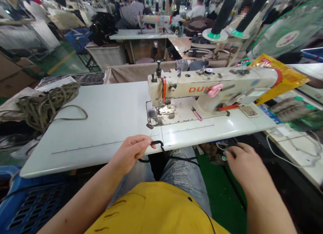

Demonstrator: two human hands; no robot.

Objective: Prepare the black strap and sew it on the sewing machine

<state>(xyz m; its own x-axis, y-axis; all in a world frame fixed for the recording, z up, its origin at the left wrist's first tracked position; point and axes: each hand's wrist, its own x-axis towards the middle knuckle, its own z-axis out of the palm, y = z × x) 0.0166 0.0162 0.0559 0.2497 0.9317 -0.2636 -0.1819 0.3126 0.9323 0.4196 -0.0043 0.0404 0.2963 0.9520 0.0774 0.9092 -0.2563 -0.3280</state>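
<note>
My left hand [133, 150] pinches the end of a black strap [156, 143] at the front edge of the white sewing table [108, 116]. The rest of the strap drops over the edge toward my lap, where more black strips lie across my jeans. My right hand [243, 160] is off to the right, below the table's edge, near some small pale items. Its fingers are curled and blurred, and what they touch is unclear. A sewing machine [212, 82] stands on the table in front of me. Pink-handled thread snips [196, 113] lie on its bed.
A heap of olive straps [42, 104] lies at the table's left end. A blue plastic basket [37, 207] is at lower left. To the right are thread cones [224, 17], a green fan [287, 32] and a yellow bag [275, 77]. People work at machines farther back.
</note>
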